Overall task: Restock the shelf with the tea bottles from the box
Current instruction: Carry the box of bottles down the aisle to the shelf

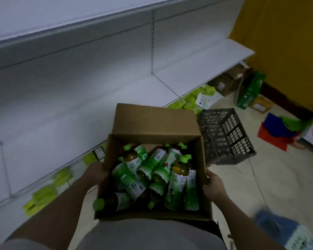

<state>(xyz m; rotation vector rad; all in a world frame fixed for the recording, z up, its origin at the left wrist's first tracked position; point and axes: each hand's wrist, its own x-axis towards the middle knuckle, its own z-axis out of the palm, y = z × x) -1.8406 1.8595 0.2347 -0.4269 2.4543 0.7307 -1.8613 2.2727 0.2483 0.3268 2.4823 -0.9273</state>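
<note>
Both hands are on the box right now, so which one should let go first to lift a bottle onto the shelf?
Probably the left hand. The white metal shelf lies on that side, so its reach is shorter. The right hand grips the brown cardboard box by its far wall and could steady it while the green-capped tea bottles come out.

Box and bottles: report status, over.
Left hand and right hand grip the box sides. Tea bottles all inside. Shelf unstocked. Grey crate beside.

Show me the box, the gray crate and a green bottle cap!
cardboard box point(152, 121), head view, on the raised back flap.
gray crate point(229, 136), head view, on its lattice side wall.
green bottle cap point(98, 204), head view, on the cap's top.
</note>
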